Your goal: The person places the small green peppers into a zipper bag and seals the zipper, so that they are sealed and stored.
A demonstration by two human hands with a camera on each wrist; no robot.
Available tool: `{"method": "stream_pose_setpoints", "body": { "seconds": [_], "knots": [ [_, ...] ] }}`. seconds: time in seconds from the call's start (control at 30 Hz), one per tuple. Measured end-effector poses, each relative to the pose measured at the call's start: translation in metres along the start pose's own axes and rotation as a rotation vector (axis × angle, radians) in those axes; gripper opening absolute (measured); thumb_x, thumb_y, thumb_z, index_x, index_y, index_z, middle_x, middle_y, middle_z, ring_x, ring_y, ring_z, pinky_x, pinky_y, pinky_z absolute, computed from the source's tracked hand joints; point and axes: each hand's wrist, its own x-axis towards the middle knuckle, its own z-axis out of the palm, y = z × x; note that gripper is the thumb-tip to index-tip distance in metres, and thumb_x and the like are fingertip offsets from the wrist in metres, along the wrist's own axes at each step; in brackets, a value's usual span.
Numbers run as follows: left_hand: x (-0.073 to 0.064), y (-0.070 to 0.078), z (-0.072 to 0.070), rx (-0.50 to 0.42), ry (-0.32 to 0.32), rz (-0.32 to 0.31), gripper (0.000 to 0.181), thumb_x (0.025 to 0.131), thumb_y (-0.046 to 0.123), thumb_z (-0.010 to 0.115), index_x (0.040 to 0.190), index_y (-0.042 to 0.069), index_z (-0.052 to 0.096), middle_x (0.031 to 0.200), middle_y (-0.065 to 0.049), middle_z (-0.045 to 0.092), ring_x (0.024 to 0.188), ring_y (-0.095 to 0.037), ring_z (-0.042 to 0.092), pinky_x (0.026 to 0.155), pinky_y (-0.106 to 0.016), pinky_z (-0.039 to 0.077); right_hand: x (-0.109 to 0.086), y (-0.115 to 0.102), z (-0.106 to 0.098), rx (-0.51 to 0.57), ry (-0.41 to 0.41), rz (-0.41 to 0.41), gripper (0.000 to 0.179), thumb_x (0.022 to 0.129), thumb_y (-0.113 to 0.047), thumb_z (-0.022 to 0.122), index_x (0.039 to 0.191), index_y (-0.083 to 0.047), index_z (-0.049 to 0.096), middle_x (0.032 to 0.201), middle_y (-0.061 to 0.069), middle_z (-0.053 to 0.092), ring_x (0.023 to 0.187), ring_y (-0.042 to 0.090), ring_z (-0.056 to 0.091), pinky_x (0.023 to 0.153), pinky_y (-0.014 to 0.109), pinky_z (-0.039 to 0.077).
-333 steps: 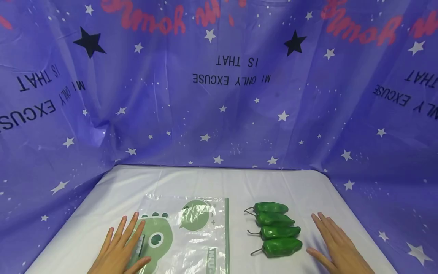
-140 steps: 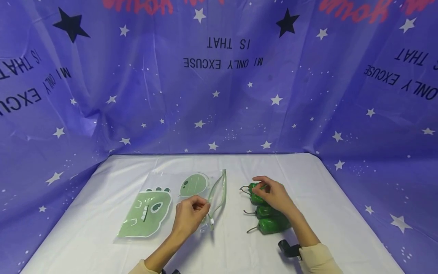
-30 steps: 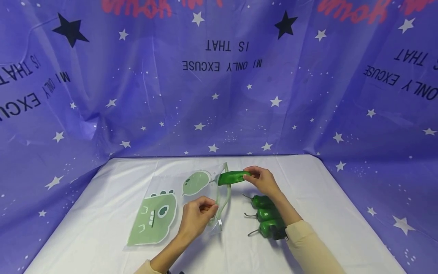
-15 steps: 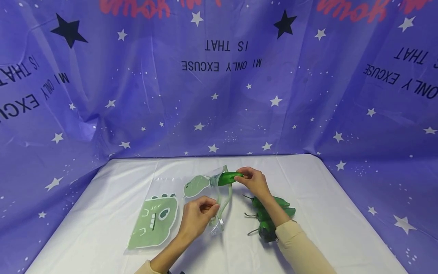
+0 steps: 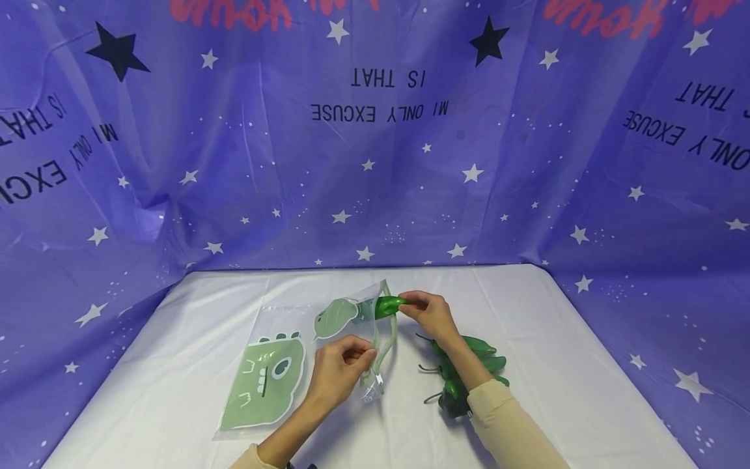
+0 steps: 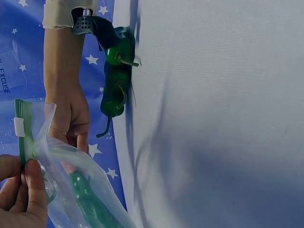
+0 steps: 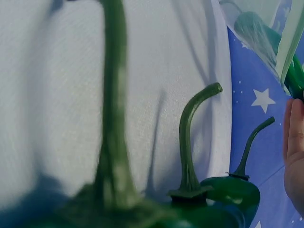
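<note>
My left hand [image 5: 340, 371] pinches the green-trimmed mouth of a clear zip bag [image 5: 263, 391] printed with a green dinosaur; its white slider [image 6: 19, 127] sits just above the fingers in the left wrist view. My right hand [image 5: 430, 317] holds a green pepper [image 5: 388, 305] by its tip. The stem end is inside the open bag mouth, and the wider half shows through the plastic. In the right wrist view the pepper [image 7: 259, 32] slants into the bag, with the right hand [image 7: 295, 147] at the frame's edge.
Three more green peppers [image 5: 480, 345] lie in a row on the white-covered table [image 5: 562, 378], partly under the right forearm, stems pointing left. A dark wrist mount [image 6: 97, 29] overlaps the nearest pepper. A purple star-print curtain [image 5: 375, 195] hangs around the table's back and sides.
The right hand has lifted one pepper from the row of peppers and moved it leftward, stem first, deeper into the bag mouth. The left hand has stayed nearly still this last second.
</note>
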Motion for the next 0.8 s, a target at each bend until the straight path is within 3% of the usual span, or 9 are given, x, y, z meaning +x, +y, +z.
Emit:
{"method": "stream_pose_setpoints", "body": {
  "seconds": [0.23, 0.47, 0.53, 0.73, 0.8],
  "knots": [
    [-0.001, 0.005, 0.001, -0.011, -0.025, -0.046, 0.006, 0.079, 0.0, 0.074, 0.083, 0.002, 0.07, 0.072, -0.006, 0.068, 0.058, -0.012, 0.062, 0.053, -0.019, 0.05, -0.001, -0.001, 0.008, -0.088, 0.051, -0.062, 0.02, 0.077, -0.016, 0.08, 0.097, -0.016, 0.075, 0.086, -0.002, 0.072, 0.076, 0.011, 0.068, 0.063, 0.025, 0.053],
    [-0.005, 0.036, -0.005, 0.004, -0.064, -0.047, 0.005, 0.08, -0.007, 0.07, 0.084, -0.006, 0.067, 0.072, -0.015, 0.067, 0.059, -0.022, 0.063, 0.053, -0.017, 0.049, -0.001, -0.003, 0.011, -0.099, 0.045, -0.1, 0.02, 0.077, -0.021, 0.08, 0.097, -0.02, 0.076, 0.085, -0.006, 0.072, 0.076, 0.01, 0.068, 0.064, 0.027, 0.054],
    [-0.004, 0.031, -0.005, -0.015, -0.066, -0.05, 0.005, 0.081, -0.006, 0.07, 0.085, -0.004, 0.067, 0.073, -0.014, 0.067, 0.059, -0.022, 0.064, 0.053, -0.018, 0.05, 0.0, -0.002, 0.012, -0.104, 0.034, -0.096, 0.02, 0.077, -0.022, 0.08, 0.096, -0.021, 0.076, 0.085, -0.007, 0.072, 0.076, 0.009, 0.067, 0.065, 0.028, 0.054],
    [-0.001, -0.003, 0.0, -0.047, -0.077, -0.028, 0.005, 0.083, 0.005, 0.072, 0.086, 0.006, 0.069, 0.074, -0.002, 0.068, 0.059, -0.01, 0.062, 0.055, -0.022, 0.052, 0.0, 0.002, 0.014, -0.117, 0.007, -0.097, 0.019, 0.076, -0.021, 0.081, 0.095, -0.022, 0.076, 0.084, -0.007, 0.072, 0.075, 0.008, 0.067, 0.066, 0.027, 0.054],
    [-0.001, -0.004, 0.0, -0.032, -0.08, -0.034, 0.004, 0.083, 0.006, 0.072, 0.086, 0.007, 0.069, 0.074, 0.0, 0.068, 0.06, -0.009, 0.062, 0.055, -0.023, 0.053, 0.0, 0.004, 0.015, -0.118, 0.005, -0.103, 0.02, 0.076, -0.02, 0.081, 0.095, -0.021, 0.076, 0.085, -0.007, 0.072, 0.075, 0.008, 0.067, 0.066, 0.026, 0.054]
  ]
}}
